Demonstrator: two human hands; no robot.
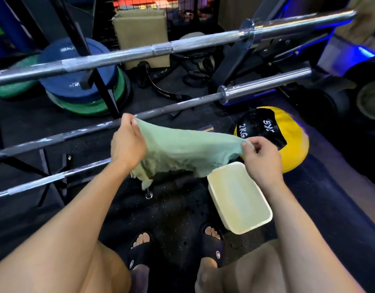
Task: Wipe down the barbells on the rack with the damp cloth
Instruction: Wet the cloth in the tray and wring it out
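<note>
A pale green damp cloth hangs stretched between both hands, just in front of the rack. My left hand pinches its upper left corner. My right hand pinches the right corner. Three barbells lie across the black rack, slanting up to the right: a bright steel top bar, a darker middle bar with a chrome sleeve at its right end, and a low bar partly hidden behind my left forearm and the cloth.
A white rectangular tub of water stands on the black rubber floor below my right hand. A yellow and black 2 kg medicine ball lies beyond it. Stacked blue and green weight plates sit behind the rack. My sandalled feet are near the tub.
</note>
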